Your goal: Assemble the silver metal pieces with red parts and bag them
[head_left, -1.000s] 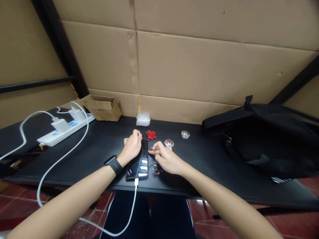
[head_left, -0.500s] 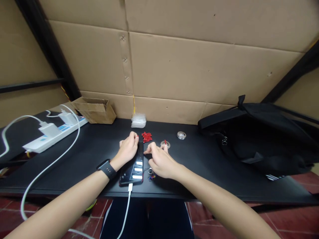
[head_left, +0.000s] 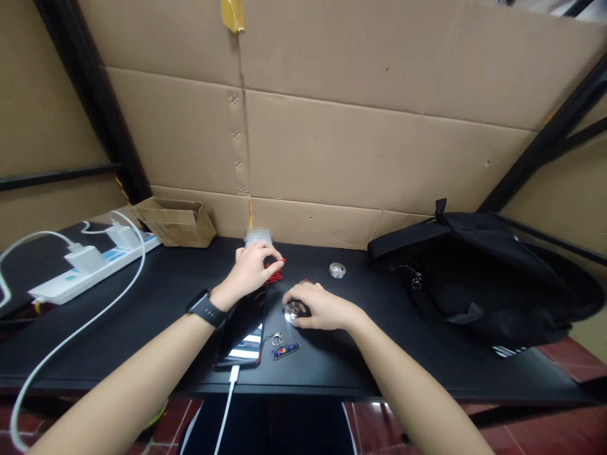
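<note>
Before me, the left hand (head_left: 251,268)'s grip pinches a red piece (head_left: 284,260) just by a red pile (head_left: 274,274), while the right hand (head_left: 327,306), half-curled, holds a metal disc (head_left: 294,311) low over the surface (head_left: 180,278), seemingly for steadiness.

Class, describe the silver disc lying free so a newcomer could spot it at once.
On the black table, find the black bag at the right. Left of it, beyond the right hand, lies a round silver disc. Unlike the silver piece at that hand, no hand touches it.
</note>
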Tool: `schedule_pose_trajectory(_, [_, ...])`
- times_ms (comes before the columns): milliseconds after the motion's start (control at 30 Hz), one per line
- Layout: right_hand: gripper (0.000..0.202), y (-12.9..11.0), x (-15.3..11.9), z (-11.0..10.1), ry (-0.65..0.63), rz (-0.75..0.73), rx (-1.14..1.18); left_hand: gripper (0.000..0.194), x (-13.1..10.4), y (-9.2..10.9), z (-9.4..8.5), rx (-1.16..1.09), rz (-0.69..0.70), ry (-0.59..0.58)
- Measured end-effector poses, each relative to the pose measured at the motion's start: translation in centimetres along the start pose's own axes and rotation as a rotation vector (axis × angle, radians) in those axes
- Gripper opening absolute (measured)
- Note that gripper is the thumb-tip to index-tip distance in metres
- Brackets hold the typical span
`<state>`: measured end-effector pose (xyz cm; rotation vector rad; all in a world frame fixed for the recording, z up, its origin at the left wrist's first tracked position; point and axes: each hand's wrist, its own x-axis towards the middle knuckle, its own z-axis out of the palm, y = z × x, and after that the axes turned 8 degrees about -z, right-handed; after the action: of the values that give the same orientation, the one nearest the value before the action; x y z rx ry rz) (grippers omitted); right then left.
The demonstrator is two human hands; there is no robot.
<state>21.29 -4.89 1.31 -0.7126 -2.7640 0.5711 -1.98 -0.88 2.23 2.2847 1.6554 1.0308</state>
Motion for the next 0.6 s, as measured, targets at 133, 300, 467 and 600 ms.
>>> schedule_pose_trajectory(133, [0.040, 0.0, 0.0, 0.1, 0.004, 0.013, -0.006, 0.015, 1.7, 1.1, 2.3, -0.111, 0.027, -0.007])
schedule_pose_trajectory(300, [0.051, 0.3, -0.4, 0.2, 0.007, 0.082, -0.054, 0.015, 0.2, 0.7, 4.4, -0.203, 0.097, -0.075])
schedule_pose_trajectory(467, [0.042, 0.2, -0.6, -0.1, -0.031, 0.119, -0.043, 0.014, -0.7, 0.1, 4.6, -0.315, 0.141, -0.211])
schedule_pose_trajectory(600, [0.039, 0.1, -0.9, -0.7, -0.089, 0.079, 0.001, 0.014, -0.6, -0.2, 4.8, -0.396, 0.149, -0.233])
